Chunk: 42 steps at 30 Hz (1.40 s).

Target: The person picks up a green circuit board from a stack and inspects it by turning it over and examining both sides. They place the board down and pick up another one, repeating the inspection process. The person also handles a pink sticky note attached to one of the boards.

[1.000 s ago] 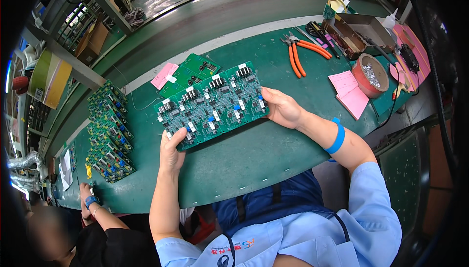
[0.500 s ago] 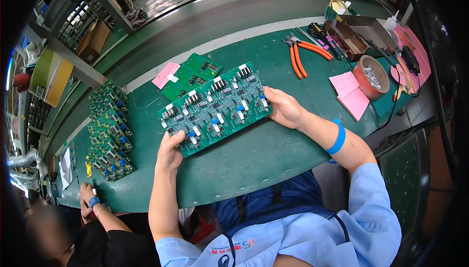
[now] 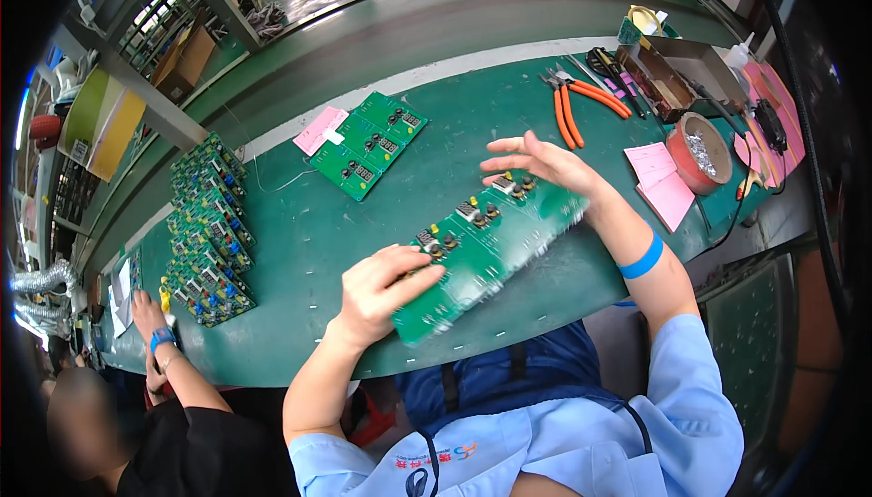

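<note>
A green circuit board panel (image 3: 509,247) is held tilted over the near part of the table, slightly smeared by motion. Small displays, black buttons and yellow parts line its far edge. My left hand (image 3: 371,295) grips the panel's left end between thumb and fingers. At the panel's right end, my right hand (image 3: 549,165) has its fingers spread and stretched out; whether its palm touches the edge I cannot tell. Beyond the panel, a similar green board (image 3: 354,170) with displays lies flat, a pink slip (image 3: 320,129) at its corner.
Populated circuit boards (image 3: 213,233) stand in a row at left. A co-worker's hand (image 3: 150,320) rests by the table's left end. To the right lie orange-handled pliers (image 3: 568,115), pink papers (image 3: 661,188), a red round container (image 3: 698,152) and an open metal box (image 3: 677,74).
The panel has turned over from its component-dense side to the display side and moved right and nearer. My right hand has opened from its grip. The co-worker's hand has shifted.
</note>
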Available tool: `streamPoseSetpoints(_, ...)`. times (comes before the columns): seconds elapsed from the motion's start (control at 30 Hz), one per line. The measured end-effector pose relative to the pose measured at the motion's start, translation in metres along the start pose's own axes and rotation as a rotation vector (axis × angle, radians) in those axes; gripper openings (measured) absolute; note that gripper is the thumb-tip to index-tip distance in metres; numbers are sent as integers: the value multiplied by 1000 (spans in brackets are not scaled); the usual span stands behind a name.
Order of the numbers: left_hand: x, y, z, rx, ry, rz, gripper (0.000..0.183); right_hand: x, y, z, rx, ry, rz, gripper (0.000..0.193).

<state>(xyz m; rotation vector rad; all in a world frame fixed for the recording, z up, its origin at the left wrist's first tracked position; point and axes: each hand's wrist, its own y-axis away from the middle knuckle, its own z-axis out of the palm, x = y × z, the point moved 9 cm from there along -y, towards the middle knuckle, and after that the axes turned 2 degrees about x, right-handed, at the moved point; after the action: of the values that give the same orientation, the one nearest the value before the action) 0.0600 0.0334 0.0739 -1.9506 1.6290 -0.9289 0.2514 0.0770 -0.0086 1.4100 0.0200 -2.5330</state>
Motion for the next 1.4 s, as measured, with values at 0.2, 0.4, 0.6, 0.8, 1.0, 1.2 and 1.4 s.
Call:
streamPoseSetpoints(0.2, 3, 2, 15, -48, -99, 44, 30, 6, -4, -21, 169, -14, -13, 31)
streamPoseSetpoints(0.4, -33, 9, 15, -62, -156, -261, 47, 7, -4, -33, 259, 18, -30, 22)
streamPoseSetpoints(0.6, -54, 19, 25, -195, -176, -383, 54, 13, -5, -41, 338, -27, -34, 20)
streamPoseSetpoints(0.8, -61, 24, 26, -271, -152, -455, 55, 14, -4, -38, 342, -44, -51, 19)
streamPoseSetpoints(1.0, -62, 24, 26, -260, -140, -451, 55, 13, -2, -38, 370, -14, -71, 19)
streamPoseSetpoints(1.2, -65, 27, 26, -255, -139, -454, 53, 14, -4, -37, 362, -24, -71, 18)
streamPoseSetpoints(1.4, -65, 27, 27, -243, -121, -452, 52, 14, -5, -38, 345, -2, -84, 18)
